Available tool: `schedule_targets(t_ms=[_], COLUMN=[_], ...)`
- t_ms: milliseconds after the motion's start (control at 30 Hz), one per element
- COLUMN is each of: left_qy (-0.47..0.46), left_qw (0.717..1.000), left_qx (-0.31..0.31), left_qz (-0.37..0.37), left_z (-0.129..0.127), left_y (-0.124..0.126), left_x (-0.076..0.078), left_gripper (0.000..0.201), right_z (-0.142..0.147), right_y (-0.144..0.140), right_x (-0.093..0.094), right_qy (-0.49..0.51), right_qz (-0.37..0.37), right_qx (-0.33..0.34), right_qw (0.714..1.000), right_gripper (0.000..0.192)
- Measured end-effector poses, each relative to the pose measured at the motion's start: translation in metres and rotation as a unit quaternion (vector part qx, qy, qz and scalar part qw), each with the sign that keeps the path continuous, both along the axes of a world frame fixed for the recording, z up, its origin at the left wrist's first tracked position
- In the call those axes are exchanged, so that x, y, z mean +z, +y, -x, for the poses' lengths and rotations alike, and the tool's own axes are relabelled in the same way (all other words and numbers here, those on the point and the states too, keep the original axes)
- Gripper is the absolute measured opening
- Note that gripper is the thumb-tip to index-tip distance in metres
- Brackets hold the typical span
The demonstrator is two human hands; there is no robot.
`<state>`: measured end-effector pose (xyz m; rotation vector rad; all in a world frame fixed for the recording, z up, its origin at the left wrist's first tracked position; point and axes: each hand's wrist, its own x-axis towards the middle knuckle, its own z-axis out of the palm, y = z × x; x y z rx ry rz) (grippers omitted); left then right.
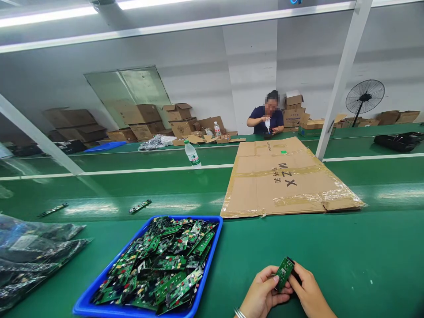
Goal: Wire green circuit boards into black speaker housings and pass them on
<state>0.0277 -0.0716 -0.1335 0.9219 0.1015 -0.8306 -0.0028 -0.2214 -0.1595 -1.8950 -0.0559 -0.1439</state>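
Between my two hands, above the green tabletop at the lower right, is a small green circuit board [284, 274], tilted with its upper end leaning right. My left hand [263, 291] pinches its left edge, the thumb lying on the board's face. The fingers of my right hand [308, 289] close on its right edge near the dark upper end. Left of my hands, a blue plastic tray [212, 254] holds a heap of similar circuit boards [168, 265], lying at all angles.
Clear plastic bags [33, 256] lie at the left. Two loose boards [140, 206] rest beyond the tray. A flattened cardboard box [265, 176] covers the middle right, near a water bottle [192, 155]. Across the tables a person [267, 117] sits working; a white post [344, 79] rises at right.
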Motion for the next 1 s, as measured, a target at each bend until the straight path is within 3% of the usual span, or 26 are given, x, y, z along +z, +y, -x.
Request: schedule_targets(t_ms=[533, 1000], left_qy=[0.0, 0.0], left_qw=[1.0, 1.0], left_qx=[-0.003, -0.007], left_qz=[-0.005, -0.01], left_z=[0.0, -0.001], left_y=[0.001, 0.001], left_x=[0.0, 0.001], left_gripper=[0.041, 0.04], right_z=[-0.002, -0.002], right_y=[-0.003, -0.002], right_x=[-0.012, -0.011], right_qy=[0.022, 0.019], right_qz=[0.043, 0.032], right_qx=[0.012, 0.002], right_qw=[0.999, 0.999], right_gripper=[0.03, 0.032])
